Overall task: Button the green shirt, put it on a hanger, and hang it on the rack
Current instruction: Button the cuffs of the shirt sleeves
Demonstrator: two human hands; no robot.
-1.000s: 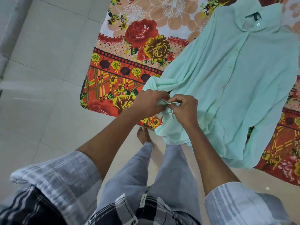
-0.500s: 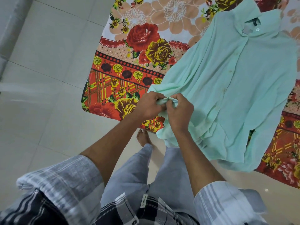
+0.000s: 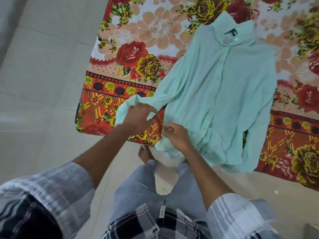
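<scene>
The green shirt (image 3: 224, 94) lies face up on a flowered bedsheet (image 3: 131, 54), collar far from me, its front placket closed down the middle. Its left sleeve is pulled out toward the bed's near corner. My left hand (image 3: 138, 116) grips the sleeve's cuff end there. My right hand (image 3: 176, 135) sits a little to the right, its fingers curled and pinching the shirt's side edge near the hem. A strip of red sheet shows between the two hands. No hanger or rack is in view.
The bed's near corner (image 3: 81, 128) juts over a pale tiled floor (image 3: 43, 83). My legs in grey trousers (image 3: 138, 190) and a bare foot (image 3: 145, 152) stand right against the bed edge. A grey wall edge (image 3: 10, 19) runs along the far left.
My hands were pinching the cuff together. Now they have come apart: the left keeps the sleeve end and draws it left, the right has dropped to the shirt's side edge.
</scene>
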